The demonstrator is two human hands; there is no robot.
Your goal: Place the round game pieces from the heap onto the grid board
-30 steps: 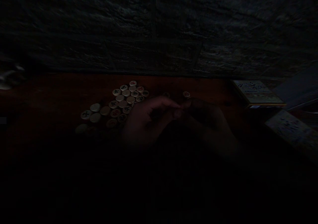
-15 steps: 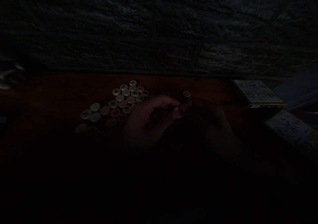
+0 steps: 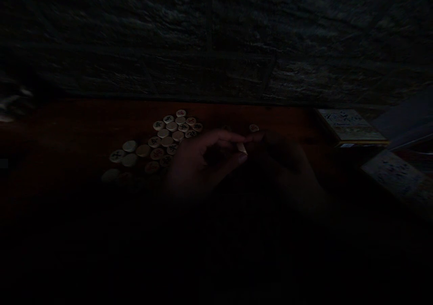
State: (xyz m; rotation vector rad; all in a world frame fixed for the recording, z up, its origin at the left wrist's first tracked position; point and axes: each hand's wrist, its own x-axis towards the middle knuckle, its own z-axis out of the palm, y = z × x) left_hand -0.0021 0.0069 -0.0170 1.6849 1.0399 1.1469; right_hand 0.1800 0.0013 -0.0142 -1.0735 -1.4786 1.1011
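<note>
The scene is very dark. My left hand [image 3: 203,163] and my right hand [image 3: 284,160] meet fingertip to fingertip over a reddish table [image 3: 67,129]. Between the fingertips a small pale round game piece [image 3: 242,148] shows edge-on, pinched by my left thumb and forefinger, with my right fingers touching it. A heap of several round pale pieces [image 3: 162,140] with red or black characters lies just left of my left hand. One lone piece [image 3: 253,127] sits on the table beyond my right fingertips.
A flat printed box [image 3: 350,127] lies at the right end of the table, with another printed board or lid [image 3: 395,178] nearer to me. A rough dark wall [image 3: 216,39] rises right behind the table. A pale object [image 3: 10,104] shows faintly at far left.
The hands stay in place. The pinched piece has turned and now shows its pale edge between the fingertips, where before it was mostly hidden.
</note>
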